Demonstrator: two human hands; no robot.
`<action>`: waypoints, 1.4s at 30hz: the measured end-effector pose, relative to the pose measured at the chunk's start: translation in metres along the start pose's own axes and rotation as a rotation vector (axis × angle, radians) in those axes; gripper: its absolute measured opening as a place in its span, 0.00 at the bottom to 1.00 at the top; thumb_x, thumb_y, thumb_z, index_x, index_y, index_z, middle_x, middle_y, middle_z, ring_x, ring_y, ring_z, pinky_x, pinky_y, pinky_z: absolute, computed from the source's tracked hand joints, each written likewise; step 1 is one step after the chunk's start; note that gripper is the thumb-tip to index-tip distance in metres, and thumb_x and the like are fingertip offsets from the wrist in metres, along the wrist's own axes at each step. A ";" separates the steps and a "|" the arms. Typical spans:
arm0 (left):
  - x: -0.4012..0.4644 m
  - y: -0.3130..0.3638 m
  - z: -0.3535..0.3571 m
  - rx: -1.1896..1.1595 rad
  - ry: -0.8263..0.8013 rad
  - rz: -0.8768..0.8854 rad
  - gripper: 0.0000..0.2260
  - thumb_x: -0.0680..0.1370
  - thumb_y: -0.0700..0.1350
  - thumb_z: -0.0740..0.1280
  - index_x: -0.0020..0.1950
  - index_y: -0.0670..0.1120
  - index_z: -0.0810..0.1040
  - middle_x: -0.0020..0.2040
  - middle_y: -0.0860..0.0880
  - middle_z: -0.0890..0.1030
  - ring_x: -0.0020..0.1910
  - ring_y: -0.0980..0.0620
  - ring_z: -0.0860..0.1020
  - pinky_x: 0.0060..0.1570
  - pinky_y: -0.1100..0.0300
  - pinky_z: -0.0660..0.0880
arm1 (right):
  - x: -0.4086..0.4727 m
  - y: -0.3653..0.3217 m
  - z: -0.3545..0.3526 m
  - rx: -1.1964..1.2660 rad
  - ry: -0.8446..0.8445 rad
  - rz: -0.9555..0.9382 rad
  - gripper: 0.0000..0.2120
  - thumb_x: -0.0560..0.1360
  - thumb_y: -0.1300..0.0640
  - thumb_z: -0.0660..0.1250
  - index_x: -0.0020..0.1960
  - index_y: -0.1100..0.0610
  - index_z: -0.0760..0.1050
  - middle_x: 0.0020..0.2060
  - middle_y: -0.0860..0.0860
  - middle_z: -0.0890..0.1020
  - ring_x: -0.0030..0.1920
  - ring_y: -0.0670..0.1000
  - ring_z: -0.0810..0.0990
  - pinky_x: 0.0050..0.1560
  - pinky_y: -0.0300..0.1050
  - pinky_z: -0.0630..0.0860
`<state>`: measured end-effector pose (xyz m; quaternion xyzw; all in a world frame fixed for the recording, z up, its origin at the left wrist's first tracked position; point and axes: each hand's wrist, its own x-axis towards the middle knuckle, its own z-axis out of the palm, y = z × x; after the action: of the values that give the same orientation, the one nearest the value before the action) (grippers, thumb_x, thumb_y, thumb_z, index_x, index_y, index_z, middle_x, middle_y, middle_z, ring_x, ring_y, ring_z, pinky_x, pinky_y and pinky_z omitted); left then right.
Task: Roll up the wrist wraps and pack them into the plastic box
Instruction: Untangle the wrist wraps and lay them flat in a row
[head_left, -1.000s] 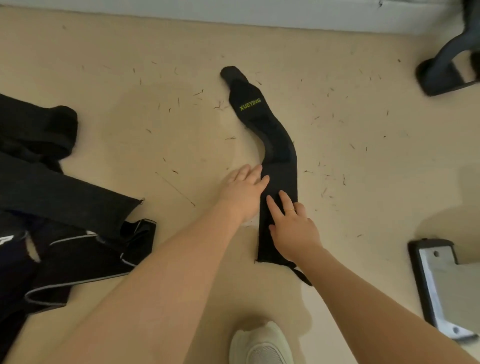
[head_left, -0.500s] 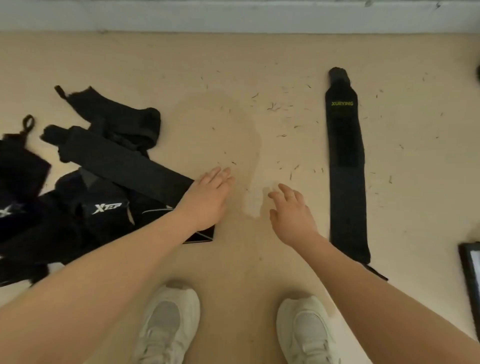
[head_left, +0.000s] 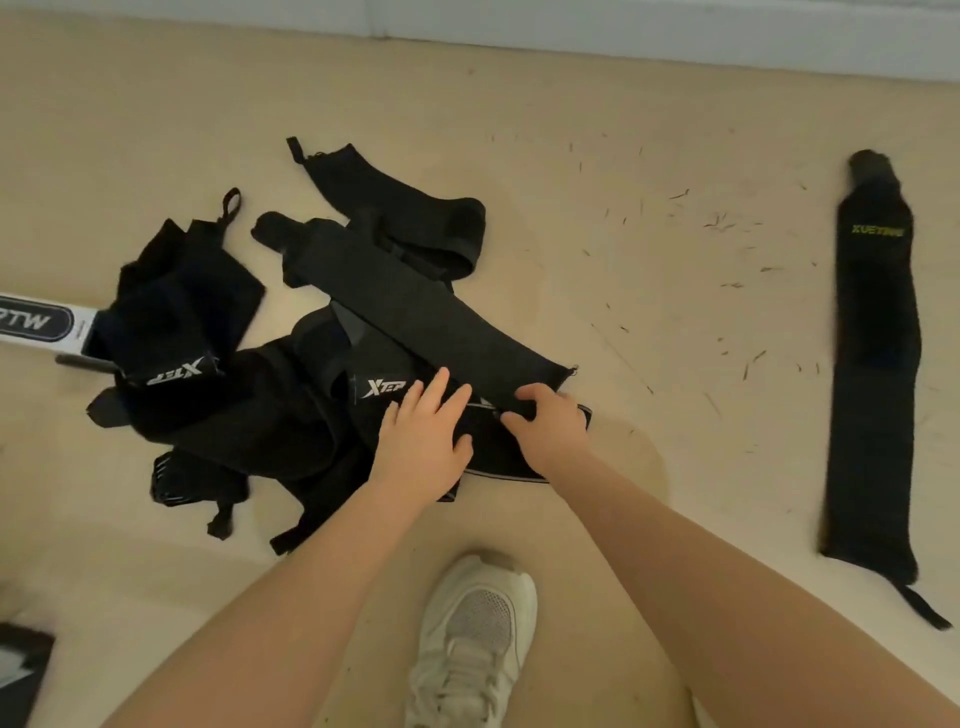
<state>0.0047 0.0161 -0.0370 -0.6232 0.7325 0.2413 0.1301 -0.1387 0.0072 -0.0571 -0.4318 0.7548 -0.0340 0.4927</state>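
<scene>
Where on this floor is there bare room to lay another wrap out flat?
The widest bare floor lies between the pile of wraps and the flat wrap at right. Another open band runs between the pile and the wall. It is crowded at left, where both hands, left and right, are on the pile, and near the shoe.

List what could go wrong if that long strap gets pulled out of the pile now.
1. The long strap lies across the tangled pile, with another wrap over its far end; pulling with the right hand may drag others along.
2. The left hand lies flat on the pile and may not pin it.
3. Floor debris could cling to the fabric.
</scene>
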 end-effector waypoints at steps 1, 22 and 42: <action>0.000 0.000 0.006 0.027 -0.052 0.013 0.26 0.81 0.51 0.58 0.77 0.53 0.54 0.79 0.48 0.47 0.77 0.45 0.49 0.74 0.47 0.50 | 0.001 -0.001 0.001 0.119 0.053 0.044 0.18 0.78 0.50 0.63 0.67 0.47 0.69 0.61 0.53 0.74 0.60 0.56 0.74 0.62 0.55 0.72; -0.014 0.147 -0.015 -0.980 -0.242 -0.076 0.24 0.81 0.51 0.60 0.75 0.47 0.59 0.73 0.50 0.66 0.70 0.51 0.67 0.62 0.59 0.66 | -0.059 0.056 -0.146 1.286 0.141 0.302 0.05 0.78 0.69 0.55 0.46 0.62 0.68 0.41 0.57 0.72 0.25 0.49 0.67 0.37 0.43 0.71; -0.010 0.143 -0.032 -0.796 0.312 0.161 0.31 0.81 0.37 0.57 0.74 0.58 0.43 0.76 0.52 0.60 0.71 0.53 0.65 0.65 0.66 0.60 | -0.066 0.057 -0.144 0.403 0.283 -0.278 0.19 0.80 0.54 0.59 0.70 0.44 0.64 0.71 0.44 0.64 0.69 0.46 0.65 0.66 0.44 0.64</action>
<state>-0.1294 0.0233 0.0230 -0.5944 0.6395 0.4175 -0.2518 -0.2759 0.0338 0.0362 -0.4153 0.7277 -0.3107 0.4488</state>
